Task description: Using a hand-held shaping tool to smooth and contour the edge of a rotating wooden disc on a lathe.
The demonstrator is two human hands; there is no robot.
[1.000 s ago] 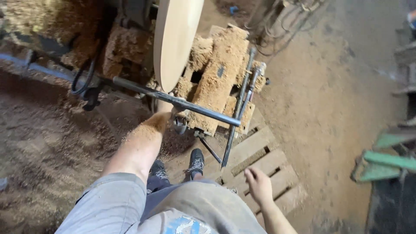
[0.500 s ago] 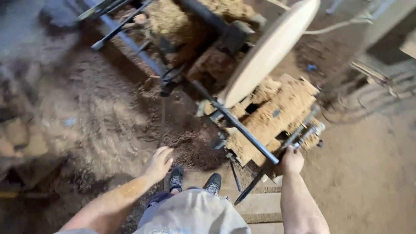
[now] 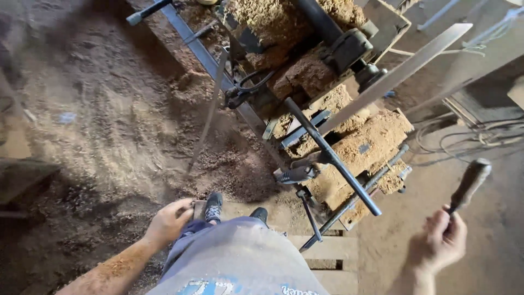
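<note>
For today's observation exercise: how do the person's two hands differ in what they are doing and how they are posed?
The right hand is closed around a dark-handled tool and raised out to the side; the left hand holds nothing. The left hand rests low beside the leg, fingers loosely curled; the right hand is blurred, the left sharp. Both are bare, and the left forearm is dusted with sawdust.

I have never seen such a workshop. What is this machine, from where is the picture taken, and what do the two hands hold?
The camera sits on the person's head and looks down past their grey shirt and shoes. In front stands a wood lathe, heavily covered with sawdust, with a large pale wooden disc mounted on it and a long dark metal bar across the front. Sawdust also covers the floor. The right hand holds a tool with a dark wooden handle. The left hand holds nothing and hangs near the leg.
</note>
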